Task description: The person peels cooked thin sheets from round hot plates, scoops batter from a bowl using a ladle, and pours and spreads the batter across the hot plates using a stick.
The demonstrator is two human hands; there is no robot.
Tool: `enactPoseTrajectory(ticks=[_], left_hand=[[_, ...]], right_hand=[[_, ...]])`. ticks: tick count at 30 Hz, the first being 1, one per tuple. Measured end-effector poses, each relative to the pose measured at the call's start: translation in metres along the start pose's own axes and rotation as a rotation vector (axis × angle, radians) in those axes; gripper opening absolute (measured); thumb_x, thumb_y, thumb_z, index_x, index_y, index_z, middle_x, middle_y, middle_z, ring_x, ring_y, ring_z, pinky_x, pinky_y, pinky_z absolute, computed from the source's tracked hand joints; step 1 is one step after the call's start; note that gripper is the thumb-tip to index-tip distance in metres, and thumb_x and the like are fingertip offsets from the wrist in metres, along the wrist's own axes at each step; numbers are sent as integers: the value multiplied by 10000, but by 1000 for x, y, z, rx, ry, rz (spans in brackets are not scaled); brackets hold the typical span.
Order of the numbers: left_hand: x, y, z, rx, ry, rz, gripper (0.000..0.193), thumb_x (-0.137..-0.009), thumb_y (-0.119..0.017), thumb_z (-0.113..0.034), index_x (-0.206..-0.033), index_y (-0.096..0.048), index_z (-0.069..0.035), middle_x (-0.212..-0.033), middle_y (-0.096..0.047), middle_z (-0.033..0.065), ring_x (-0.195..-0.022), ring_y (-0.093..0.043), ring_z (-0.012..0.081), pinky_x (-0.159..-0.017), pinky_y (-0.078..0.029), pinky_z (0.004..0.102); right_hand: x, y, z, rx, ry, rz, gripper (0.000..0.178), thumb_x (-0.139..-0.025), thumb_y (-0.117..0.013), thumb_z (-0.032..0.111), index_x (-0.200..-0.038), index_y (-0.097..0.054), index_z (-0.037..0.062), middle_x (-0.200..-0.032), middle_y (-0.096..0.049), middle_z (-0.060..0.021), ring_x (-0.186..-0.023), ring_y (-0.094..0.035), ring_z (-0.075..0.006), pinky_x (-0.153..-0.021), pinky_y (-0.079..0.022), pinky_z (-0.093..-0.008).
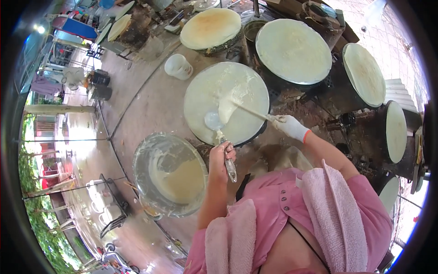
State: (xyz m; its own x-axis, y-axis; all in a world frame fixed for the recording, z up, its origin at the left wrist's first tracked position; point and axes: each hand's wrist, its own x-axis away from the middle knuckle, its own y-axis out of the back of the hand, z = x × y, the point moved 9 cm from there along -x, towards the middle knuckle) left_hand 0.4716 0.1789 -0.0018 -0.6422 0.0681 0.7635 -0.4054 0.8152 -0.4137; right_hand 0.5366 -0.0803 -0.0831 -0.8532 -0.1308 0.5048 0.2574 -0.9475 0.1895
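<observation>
A large round griddle (197,93) coated with pale batter lies in front of me. My left hand (221,158), bare and smeared with batter, is wrapped round the handle of a ladle (213,120), whose bowl is over the near left part of the griddle. My right hand (289,127), in a white glove with an orange cuff, grips the stick of a batter spreader (250,109). The spreader's batter-covered head is over the middle of the griddle, close to the ladle. At my left stands a wide tub (142,160) with cream-coloured batter in it.
A white bucket (178,66) stands beyond the griddle to the left. More round griddles with pale sheets, such as one griddle (294,51) at the far right and a browned one (211,28) farther back, curve round to my right. A cart with white jugs (102,201) is at far left.
</observation>
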Motion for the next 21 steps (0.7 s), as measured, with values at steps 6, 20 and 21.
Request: enactPoseTrajectory(ticks=[6, 20, 21], left_hand=[[12, 4, 4, 99, 68, 25, 117, -894, -450, -106, -795, -461, -44, -651, -437, 1, -475, -388, 76, -455, -313, 223], [90, 72, -15, 131, -382, 123, 199, -923, -470, -174, -1003, -494, 7, -625, -418, -8, -386, -349, 55, -365, -296, 194], [87, 52, -19, 201, -177, 417, 182, -920, -472, -156, -995, -489, 8, -677, -436, 5, -391, -350, 30, -405, -314, 152]], right_hand=[[37, 12, 2, 86, 146, -15, 295, -876, -540, 182, -1126, -616, 43, -1215, -582, -105, -957, -557, -101, -817, -445, -219], [55, -24, 4, 43, 88, -37, 303, -844, -567, 311, -1091, -633, 149, -789, -646, -76, -696, -604, -185, -634, -477, -306], [62, -28, 2, 405, 124, 73, 332, -828, -570, 349, -1089, -635, 154, -861, -667, -102, -790, -627, -237, -725, -484, -330]])
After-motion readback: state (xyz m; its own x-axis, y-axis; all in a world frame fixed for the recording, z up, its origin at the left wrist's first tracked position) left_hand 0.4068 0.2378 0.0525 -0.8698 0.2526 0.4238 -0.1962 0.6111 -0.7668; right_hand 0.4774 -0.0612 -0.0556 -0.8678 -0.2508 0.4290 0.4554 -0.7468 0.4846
